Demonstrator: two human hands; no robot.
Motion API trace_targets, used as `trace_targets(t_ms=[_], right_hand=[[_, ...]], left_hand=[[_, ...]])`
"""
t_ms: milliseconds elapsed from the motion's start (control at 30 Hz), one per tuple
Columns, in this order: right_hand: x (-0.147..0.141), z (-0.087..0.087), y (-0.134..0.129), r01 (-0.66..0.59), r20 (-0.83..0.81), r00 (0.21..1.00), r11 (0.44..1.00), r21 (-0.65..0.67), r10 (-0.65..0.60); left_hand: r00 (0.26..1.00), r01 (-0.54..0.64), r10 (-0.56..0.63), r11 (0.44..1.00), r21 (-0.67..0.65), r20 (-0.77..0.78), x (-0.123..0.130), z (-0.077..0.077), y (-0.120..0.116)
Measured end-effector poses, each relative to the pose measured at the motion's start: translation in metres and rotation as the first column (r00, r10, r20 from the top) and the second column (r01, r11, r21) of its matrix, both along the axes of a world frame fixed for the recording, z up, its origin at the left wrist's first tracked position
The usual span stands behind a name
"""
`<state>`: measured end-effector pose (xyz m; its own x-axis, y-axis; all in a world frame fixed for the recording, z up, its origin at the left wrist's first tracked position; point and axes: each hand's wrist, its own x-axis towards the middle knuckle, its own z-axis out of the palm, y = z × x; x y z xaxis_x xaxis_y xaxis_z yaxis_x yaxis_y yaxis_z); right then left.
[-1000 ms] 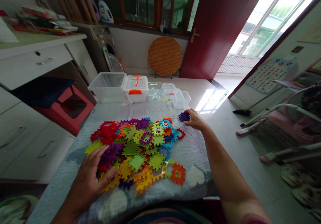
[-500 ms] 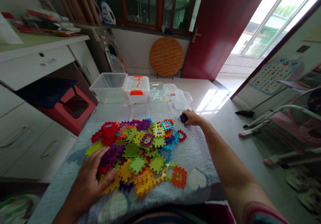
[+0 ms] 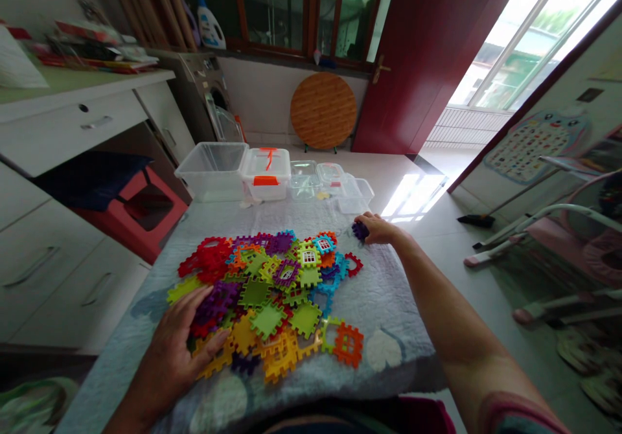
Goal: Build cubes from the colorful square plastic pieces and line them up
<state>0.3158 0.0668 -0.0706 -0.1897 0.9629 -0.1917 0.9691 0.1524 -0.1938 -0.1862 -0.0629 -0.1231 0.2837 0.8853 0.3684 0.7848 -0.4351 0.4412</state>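
Observation:
A heap of colourful toothed plastic tiles [image 3: 267, 317] lies on the cloth-covered table [image 3: 383, 304]. My left hand [image 3: 177, 340] rests at the heap's left side, thumb and fingers apart, beside purple tiles [image 3: 216, 301] and over yellow ones [image 3: 218, 359]. At the table's far right, my right hand [image 3: 376, 228] has its fingers closed around a dark purple tile piece [image 3: 359, 230], low over the cloth. An orange window tile [image 3: 348, 344] is at the heap's near right corner.
Along the far table edge stand a large clear bin [image 3: 214, 175], a lidded box with orange clips [image 3: 267, 178] and smaller clear containers [image 3: 304, 178]. A red stool [image 3: 146, 207] is on the left; a pink chair [image 3: 558, 233] is on the right.
The view has shifted slightly. My right hand, still on the dark purple piece, appears slightly further right and the piece looks turned a little. My left hand keeps its place.

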Motion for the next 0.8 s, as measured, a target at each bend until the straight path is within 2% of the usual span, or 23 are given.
trace_targets(t_ms=[167, 300, 400, 500, 600, 700, 800], right_hand=[[-0.001, -0.001, 0.002, 0.005, -0.031, 0.999, 1.0, 0.016, -0.005], [-0.005, 0.007, -0.004, 0.038, 0.0, 0.999, 0.999, 0.016, -0.038], [-0.016, 0.015, -0.018, 0.076, -0.023, 0.997, 0.988, 0.134, -0.074], [-0.041, 0.017, -0.034, 0.053, -0.215, 0.976, 0.955, 0.292, 0.012], [-0.074, 0.01, -0.041, 0.031, -0.432, 0.899, 0.971, 0.237, 0.077], [-0.1, -0.002, -0.039, 0.111, -0.488, 0.873, 0.975, 0.19, -0.005], [-0.111, -0.013, -0.036, 0.181, -0.544, 0.836, 0.973, 0.141, -0.077]], left_hand=[[1.0, -0.004, 0.004, 1.0, 0.001, -0.004, 0.0, 0.001, 0.0], [1.0, -0.006, 0.006, 1.0, 0.006, -0.009, -0.001, 0.001, 0.0], [1.0, -0.004, 0.004, 1.0, 0.005, -0.009, -0.001, 0.001, 0.0], [1.0, 0.0, 0.0, 1.0, 0.005, -0.018, -0.001, 0.002, 0.001], [1.0, 0.002, -0.001, 1.0, 0.024, -0.022, 0.0, 0.004, 0.001], [1.0, 0.01, -0.008, 0.999, 0.051, -0.026, 0.001, 0.006, 0.0], [1.0, 0.011, -0.01, 0.998, 0.059, -0.016, 0.001, 0.009, -0.001]])
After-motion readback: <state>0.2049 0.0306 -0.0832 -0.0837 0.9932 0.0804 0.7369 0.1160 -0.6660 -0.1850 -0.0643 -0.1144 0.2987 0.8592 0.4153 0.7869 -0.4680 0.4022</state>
